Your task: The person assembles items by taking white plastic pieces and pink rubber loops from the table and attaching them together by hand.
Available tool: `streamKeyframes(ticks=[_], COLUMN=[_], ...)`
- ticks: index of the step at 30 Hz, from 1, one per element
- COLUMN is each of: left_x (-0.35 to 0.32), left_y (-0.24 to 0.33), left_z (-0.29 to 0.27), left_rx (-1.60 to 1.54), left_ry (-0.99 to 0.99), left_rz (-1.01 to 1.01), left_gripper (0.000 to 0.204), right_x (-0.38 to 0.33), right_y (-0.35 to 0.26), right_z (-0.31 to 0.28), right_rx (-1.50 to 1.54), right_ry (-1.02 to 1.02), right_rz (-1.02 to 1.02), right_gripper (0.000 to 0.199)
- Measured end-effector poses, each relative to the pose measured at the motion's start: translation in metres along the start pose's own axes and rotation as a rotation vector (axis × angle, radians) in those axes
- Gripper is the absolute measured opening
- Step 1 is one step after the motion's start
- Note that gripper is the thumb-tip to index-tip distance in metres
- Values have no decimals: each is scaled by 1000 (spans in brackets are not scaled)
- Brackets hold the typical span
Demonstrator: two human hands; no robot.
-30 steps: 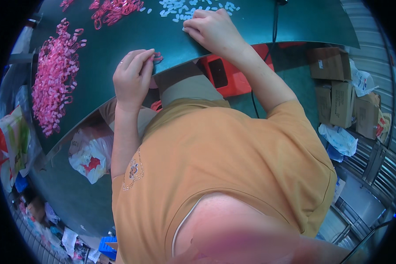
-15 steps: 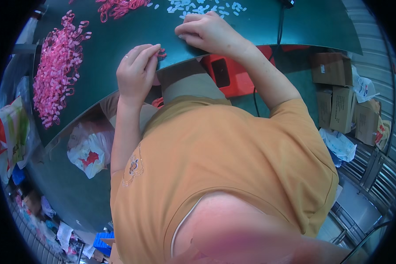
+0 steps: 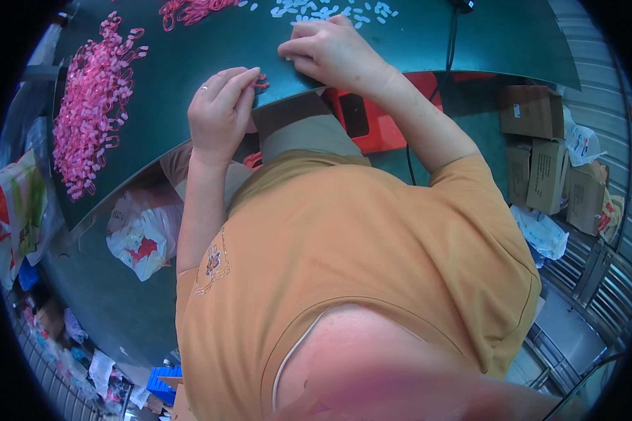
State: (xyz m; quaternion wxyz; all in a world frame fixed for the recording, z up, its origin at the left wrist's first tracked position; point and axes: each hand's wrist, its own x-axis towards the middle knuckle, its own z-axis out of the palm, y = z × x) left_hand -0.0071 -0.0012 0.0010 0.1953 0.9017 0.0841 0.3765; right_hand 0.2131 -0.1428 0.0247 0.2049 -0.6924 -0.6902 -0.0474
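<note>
My left hand (image 3: 219, 116) is over the table's near edge, thumb and forefinger pinched on a small pink loop (image 3: 261, 82) that pokes out past the fingertips. Over the tabletop, to its right, my right hand (image 3: 333, 55) is closed with the fingers curled; anything inside them is too small or hidden to make out. Just beyond the right hand lie scattered small pale oval pieces (image 3: 361, 15). At the far edge of the view is a bunch of plain pink loops (image 3: 193, 12). A long heap of pink loops with pale tabs (image 3: 91, 116) covers the table's left side.
A black cable (image 3: 449, 45) runs over the green table (image 3: 512, 42) and down its edge. Below the edge sits a red stool-like object (image 3: 386, 130). A plastic bag (image 3: 144, 235) hangs at the left. Cardboard boxes (image 3: 530, 116) are stacked at the right.
Both hands keep almost the same pose and place. The left hand shifts only very slightly, with the pink loop still in its pinch.
</note>
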Motion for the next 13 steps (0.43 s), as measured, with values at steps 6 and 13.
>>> streamKeyframes(ticks=[6,13], left_x=[1,-1], left_y=[1,0], left_z=[0,0], left_rx=[4,-2], left_ry=[4,-14], left_rz=[2,-5], left_gripper=[22,20], right_x=[-4,-3], right_y=[-1,0], right_z=[6,8], right_rx=[-67,-53], right_ry=[73,71], right_rz=[-35,3], right_gripper=[13,14])
